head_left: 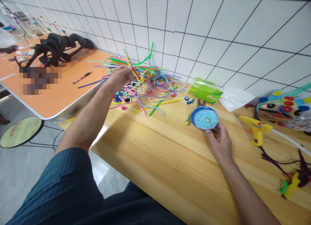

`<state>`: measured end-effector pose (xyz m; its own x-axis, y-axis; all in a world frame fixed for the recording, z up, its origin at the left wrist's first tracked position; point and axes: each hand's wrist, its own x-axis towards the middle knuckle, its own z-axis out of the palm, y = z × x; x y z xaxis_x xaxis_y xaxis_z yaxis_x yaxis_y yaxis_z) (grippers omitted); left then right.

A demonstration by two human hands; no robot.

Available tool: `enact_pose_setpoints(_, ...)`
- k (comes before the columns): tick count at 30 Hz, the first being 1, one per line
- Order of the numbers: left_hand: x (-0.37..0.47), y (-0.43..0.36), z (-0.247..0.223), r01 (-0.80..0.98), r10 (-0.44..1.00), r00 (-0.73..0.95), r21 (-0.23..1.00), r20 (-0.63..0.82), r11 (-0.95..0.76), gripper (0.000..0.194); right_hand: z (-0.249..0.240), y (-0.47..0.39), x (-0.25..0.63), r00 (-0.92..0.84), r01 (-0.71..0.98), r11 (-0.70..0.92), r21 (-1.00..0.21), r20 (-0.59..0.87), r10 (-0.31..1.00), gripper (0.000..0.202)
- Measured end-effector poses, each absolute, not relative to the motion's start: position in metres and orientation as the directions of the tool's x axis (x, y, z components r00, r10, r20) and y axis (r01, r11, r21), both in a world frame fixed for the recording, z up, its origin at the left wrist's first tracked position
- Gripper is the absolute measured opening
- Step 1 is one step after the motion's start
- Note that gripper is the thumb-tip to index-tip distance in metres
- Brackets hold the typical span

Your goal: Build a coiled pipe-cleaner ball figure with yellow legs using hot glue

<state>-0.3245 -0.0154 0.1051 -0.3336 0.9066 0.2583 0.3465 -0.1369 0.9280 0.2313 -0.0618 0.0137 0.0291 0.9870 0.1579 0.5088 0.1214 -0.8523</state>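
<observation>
My right hand (221,140) grips the lower edge of a round coiled piece (206,118), light blue in the middle with a darker blue rim. It is held tilted, its coiled face toward me. Over at the left, my left hand (120,77) is at a heap of many-coloured pipe cleaners (155,76) by the wall, thumb and fingers pinched on a yellow pipe cleaner (128,59). Loose pipe cleaners, pink, green and yellow, stick out of the heap's front. Pliers (188,118) with a green-and-yellow handle lie partly hidden behind the round piece.
Right of the round piece lies a yellow glue gun (255,126) with a white glue stick. A green tissue pack (206,90) and white paper (235,98) lie along the tiled wall. An orange table (60,98) adjoins at left, with a stool (21,131) below.
</observation>
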Motion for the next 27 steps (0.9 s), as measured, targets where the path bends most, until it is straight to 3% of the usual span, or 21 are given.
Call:
enact_pose_setpoints(3,-0.312,-0.016,0.099,0.388,0.894,-0.341,0.91,0.29,-0.147,0.042,0.014,-0.064,0.23,0.042,0.493,0.124,-0.861,0.166,0.985,0.08)
enact_pose_setpoints(7,-0.283,-0.015,0.096,0.312,0.895,-0.357,0.937,0.269,-0.157,0.04,0.016,-0.067,0.231,0.071,0.465,0.15,-0.872,0.206,0.976,0.081)
enact_pose_setpoints(12,-0.242,-0.022,0.101,0.35,0.92,-0.258,0.916,0.296,-0.197,0.039,0.038,-0.071,0.242,0.089,0.54,0.357,-0.762,0.474,0.876,0.066)
enact_pose_setpoints(15,-0.221,-0.028,0.105,0.342,0.932,-0.175,0.907,0.317,-0.245,0.032,0.059,-0.075,0.244,0.05,0.584,0.425,-0.692,0.553,0.831,0.058)
enact_pose_setpoints(20,-0.193,-0.035,0.109,0.409,0.917,-0.15,0.868,0.37,-0.284,0.022,0.079,-0.089,0.231,-0.071,0.605,0.482,-0.634,0.56,0.825,0.05)
enact_pose_setpoints(27,-0.158,-0.053,0.109,0.413,0.915,-0.125,0.859,0.383,-0.303,0.028,0.091,-0.117,0.188,-0.326,0.538,0.603,-0.589,0.514,0.793,0.038)
